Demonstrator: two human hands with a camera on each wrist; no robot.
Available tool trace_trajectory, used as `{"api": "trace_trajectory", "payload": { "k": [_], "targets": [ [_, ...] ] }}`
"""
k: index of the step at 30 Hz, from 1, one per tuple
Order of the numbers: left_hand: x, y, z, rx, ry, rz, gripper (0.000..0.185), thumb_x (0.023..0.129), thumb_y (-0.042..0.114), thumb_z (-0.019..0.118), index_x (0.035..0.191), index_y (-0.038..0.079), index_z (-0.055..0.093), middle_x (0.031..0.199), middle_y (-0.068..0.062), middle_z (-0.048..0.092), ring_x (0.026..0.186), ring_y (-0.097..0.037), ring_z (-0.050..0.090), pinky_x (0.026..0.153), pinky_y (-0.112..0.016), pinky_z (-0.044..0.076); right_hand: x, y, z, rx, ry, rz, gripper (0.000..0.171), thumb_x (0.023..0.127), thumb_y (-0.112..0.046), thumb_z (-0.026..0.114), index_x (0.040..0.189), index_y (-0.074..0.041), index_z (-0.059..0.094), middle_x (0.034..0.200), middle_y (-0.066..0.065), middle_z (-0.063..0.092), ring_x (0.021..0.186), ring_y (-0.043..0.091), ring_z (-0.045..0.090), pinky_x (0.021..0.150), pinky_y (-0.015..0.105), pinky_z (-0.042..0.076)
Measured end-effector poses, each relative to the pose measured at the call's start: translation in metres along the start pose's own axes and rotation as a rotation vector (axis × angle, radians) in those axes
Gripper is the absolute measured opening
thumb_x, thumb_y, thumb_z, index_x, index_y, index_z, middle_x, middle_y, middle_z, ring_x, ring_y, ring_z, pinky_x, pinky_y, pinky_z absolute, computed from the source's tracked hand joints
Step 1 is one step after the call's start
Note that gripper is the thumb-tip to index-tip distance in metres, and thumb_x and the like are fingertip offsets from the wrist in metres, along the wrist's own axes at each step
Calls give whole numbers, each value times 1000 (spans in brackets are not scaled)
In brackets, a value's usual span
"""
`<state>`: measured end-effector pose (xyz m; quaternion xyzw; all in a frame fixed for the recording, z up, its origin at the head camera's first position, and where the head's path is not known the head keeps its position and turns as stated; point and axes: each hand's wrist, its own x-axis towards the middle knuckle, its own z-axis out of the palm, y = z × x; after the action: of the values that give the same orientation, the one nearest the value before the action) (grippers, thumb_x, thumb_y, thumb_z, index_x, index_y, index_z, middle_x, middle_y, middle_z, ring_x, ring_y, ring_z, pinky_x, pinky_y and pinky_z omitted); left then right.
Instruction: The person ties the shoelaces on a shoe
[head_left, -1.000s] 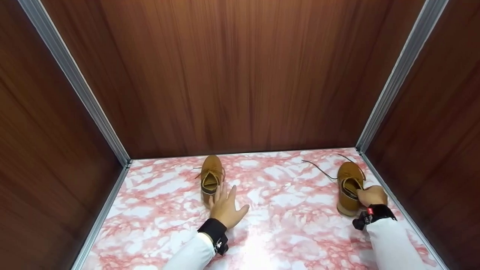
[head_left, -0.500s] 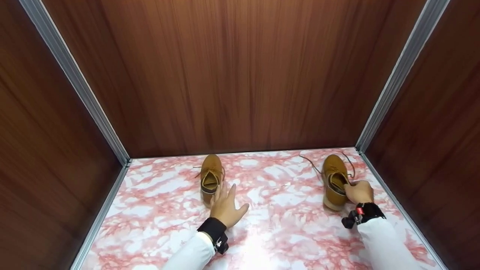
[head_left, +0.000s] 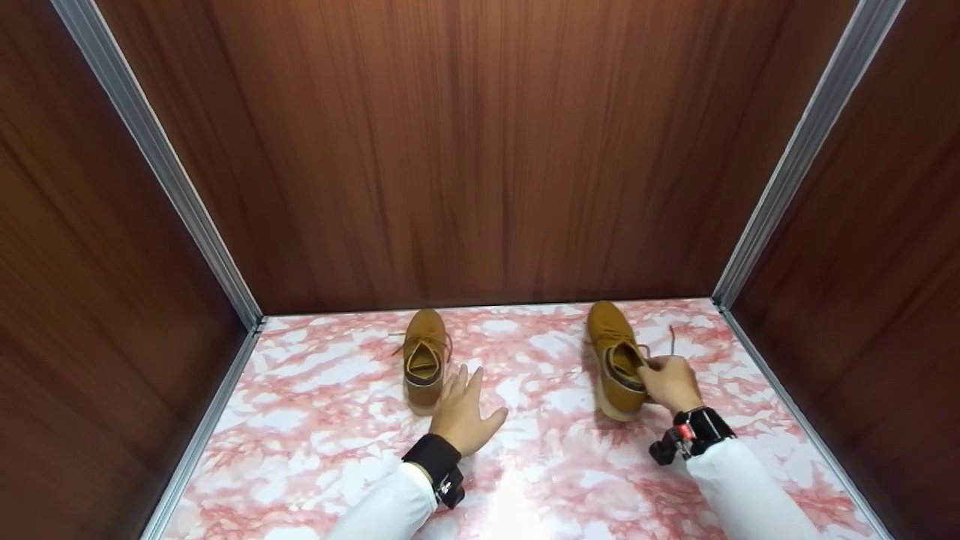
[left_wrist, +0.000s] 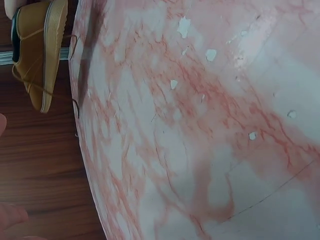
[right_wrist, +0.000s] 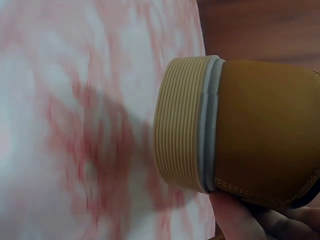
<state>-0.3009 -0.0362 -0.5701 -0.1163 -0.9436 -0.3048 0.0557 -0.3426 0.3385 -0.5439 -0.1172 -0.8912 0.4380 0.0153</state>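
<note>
Two tan suede lace-up shoes stand on a pink marbled shelf (head_left: 540, 465). The left shoe (head_left: 424, 360) points toward the back wall, and its ribbed sole also shows in the left wrist view (left_wrist: 37, 50). My left hand (head_left: 465, 390) lies open with spread fingers just right of that shoe's heel; I cannot tell whether it touches. My right hand (head_left: 660, 375) grips the collar of the right shoe (head_left: 615, 360), whose heel is tilted off the shelf. Up close, the right shoe's heel (right_wrist: 240, 130) fills the right wrist view, with my fingers (right_wrist: 250, 220) under it.
Dark wood panels (head_left: 480, 150) close in the back and both sides, with metal corner strips (head_left: 195, 217). A loose lace (head_left: 670, 341) trails from the right shoe. Bare marbled surface lies between the two shoes and toward me.
My right hand has carried the right shoe leftward from the right corner toward the left shoe. My left hand has shifted slightly right, off the left shoe's heel.
</note>
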Motion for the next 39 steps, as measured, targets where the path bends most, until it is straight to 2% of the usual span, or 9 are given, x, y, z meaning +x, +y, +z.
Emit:
{"api": "trace_trajectory", "payload": {
  "k": [5, 13, 18, 23, 28, 34, 39],
  "targets": [
    [0, 2, 3, -15, 10, 14, 80, 93, 48, 70, 156, 6, 45, 164, -28, 38, 151, -50, 38, 125, -61, 31, -13, -19, 18, 62, -52, -26, 40, 99, -14, 60, 132, 9, 65, 129, 32, 68, 98, 28, 73, 71, 30, 63],
    [0, 1, 7, -17, 69, 77, 71, 92, 37, 73, 149, 1, 52, 156, -27, 50, 143, -49, 48, 121, -61, 38, -35, -42, 44, 114, -126, -60, 37, 98, -8, 61, 130, 8, 66, 125, 30, 70, 88, 22, 73, 68, 32, 64],
    [4, 2, 9, -85, 83, 109, 58, 93, 27, 72, 143, 2, 58, 147, -22, 59, 136, -44, 56, 117, -55, 44, -50, -54, 60, 120, -156, -91, 36, 96, -6, 62, 128, 7, 67, 120, 27, 72, 84, 22, 73, 68, 31, 64],
    [8, 2, 12, -135, 106, 124, 45, 92, 18, 73, 135, 6, 64, 134, -17, 66, 127, -37, 63, 112, -50, 50, -65, -65, 74, 162, -186, -109, 36, 93, -3, 62, 127, 5, 70, 113, 22, 76, 74, 19, 73, 62, 33, 63],
    [14, 2, 14, -155, 169, 120, 29, 90, 12, 74, 118, 9, 67, 115, -12, 67, 110, -28, 64, 101, -44, 54, -75, -73, 85, 185, -212, -144, 35, 92, -1, 61, 125, 4, 72, 109, 18, 78, 74, 19, 73, 58, 32, 62],
    [17, 2, 15, -118, 237, 116, 10, 91, 9, 71, 92, 10, 62, 93, -4, 56, 92, -21, 57, 87, -39, 52, -80, -75, 96, 196, -228, -150, 35, 90, 1, 61, 123, 5, 72, 106, 17, 78, 75, 20, 73, 58, 31, 62],
    [15, 1, 10, -127, 223, 95, 10, 97, 10, 67, 90, 11, 60, 90, -2, 60, 87, -18, 60, 81, -35, 53, -80, -70, 102, 172, -216, -144, 32, 89, 0, 62, 118, 3, 74, 101, 13, 78, 74, 20, 72, 58, 31, 61]
  ]
}}
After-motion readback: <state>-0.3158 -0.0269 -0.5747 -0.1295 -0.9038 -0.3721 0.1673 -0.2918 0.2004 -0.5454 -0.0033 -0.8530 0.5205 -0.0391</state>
